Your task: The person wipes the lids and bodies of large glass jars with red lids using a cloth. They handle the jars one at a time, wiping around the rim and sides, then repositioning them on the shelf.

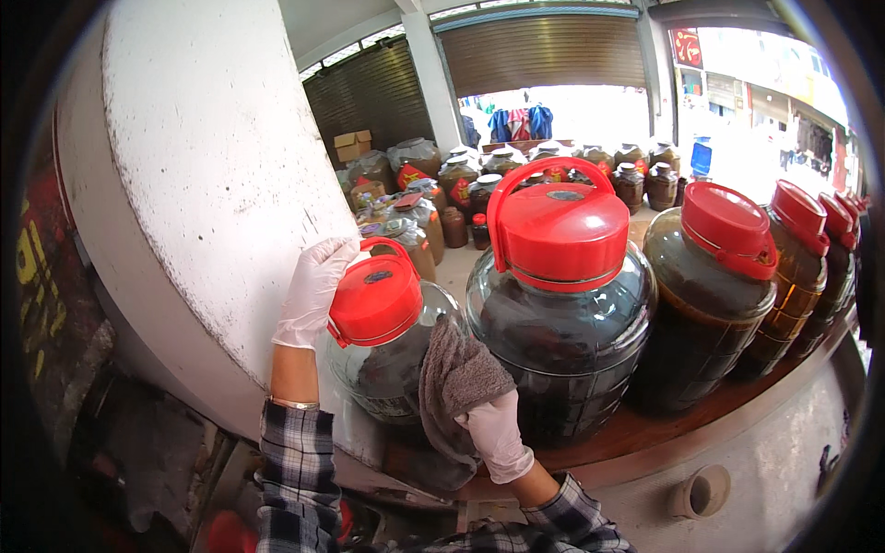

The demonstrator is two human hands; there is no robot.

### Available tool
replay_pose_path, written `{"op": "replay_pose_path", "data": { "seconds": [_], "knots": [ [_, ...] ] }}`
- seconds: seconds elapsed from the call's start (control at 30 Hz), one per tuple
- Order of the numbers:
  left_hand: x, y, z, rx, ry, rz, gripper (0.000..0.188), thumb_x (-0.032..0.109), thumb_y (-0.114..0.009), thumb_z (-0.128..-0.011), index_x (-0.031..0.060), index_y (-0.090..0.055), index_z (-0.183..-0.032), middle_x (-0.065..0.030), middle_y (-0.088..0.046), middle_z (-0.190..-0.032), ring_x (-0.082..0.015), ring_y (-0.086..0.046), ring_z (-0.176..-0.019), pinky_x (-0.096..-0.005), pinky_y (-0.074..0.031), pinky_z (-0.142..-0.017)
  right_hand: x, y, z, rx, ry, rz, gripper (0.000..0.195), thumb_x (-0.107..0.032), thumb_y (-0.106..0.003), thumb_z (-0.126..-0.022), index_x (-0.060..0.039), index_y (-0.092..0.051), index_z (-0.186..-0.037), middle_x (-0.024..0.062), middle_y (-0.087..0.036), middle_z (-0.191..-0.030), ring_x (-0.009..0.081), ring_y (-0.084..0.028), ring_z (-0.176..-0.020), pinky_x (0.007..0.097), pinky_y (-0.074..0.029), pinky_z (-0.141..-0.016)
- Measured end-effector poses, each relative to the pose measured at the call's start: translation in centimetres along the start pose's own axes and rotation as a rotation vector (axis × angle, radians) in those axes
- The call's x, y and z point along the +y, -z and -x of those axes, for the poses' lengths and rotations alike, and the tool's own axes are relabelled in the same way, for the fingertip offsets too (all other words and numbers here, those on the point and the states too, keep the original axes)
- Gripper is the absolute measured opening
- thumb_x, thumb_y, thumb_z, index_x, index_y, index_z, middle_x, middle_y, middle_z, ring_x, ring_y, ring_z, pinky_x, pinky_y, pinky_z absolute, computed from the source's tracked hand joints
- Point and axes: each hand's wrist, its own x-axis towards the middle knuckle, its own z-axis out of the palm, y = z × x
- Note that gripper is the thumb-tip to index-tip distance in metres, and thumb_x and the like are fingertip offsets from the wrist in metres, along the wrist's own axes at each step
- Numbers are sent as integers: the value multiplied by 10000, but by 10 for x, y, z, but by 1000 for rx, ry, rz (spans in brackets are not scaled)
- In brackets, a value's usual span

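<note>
My left hand, in a white disposable glove, is at the upper left of the red lid of a smaller glass jar; its fingertips are at the lid's carrying handle. A grey-brown terry cloth is in my right hand, also gloved, and lies against the right side of that jar. Close on the right stands a larger glass jar of dark liquid, its red lid bearing a raised handle. My right fingers are partly hidden by the cloth.
More red-lidded jars line the brown wooden shelf to the right. A white wall rises at the left. Beyond stand several large lidded jars on the floor, below a roller shutter. A bucket is at the lower right.
</note>
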Motion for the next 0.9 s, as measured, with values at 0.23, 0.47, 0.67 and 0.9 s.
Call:
{"op": "replay_pose_path", "data": {
  "seconds": [0.23,0.47,0.67,0.9],
  "knots": [
    [12,-26,10,25,-13,-121,169,164,-596,-949,14,-656,-1002,30,-625,-848,-28,-557,-727,-187,-482,-661,23,14,0,-71,49,-10,143,24,-573,-882,-34,-611,-1007,-13,-590,-805,49,-517,-671,206,-424,-555],
    [16,-29,19,82,12,-174,179,164,-610,-943,16,-654,-1034,39,-623,-869,-10,-545,-742,-162,-455,-649,19,19,4,-169,-43,-100,108,7,-572,-897,-38,-613,-987,-13,-580,-788,58,-505,-660,221,-421,-568],
    [16,-33,24,158,-10,-389,210,166,-597,-951,4,-642,-1077,60,-590,-824,-21,-529,-725,-173,-456,-685,11,25,7,-256,-95,-88,72,-20,-567,-912,-35,-605,-971,-6,-572,-777,68,-499,-655,234,-421,-583],
    [38,-66,61,278,-657,-1195,455,176,-674,-856,41,-565,-1277,-145,-571,-1081,-232,-550,-1020,-341,-457,-853,-5,36,8,-250,-48,-28,87,10,-563,-898,-27,-601,-967,-7,-570,-771,69,-502,-661,232,-424,-584]
  ]
}}
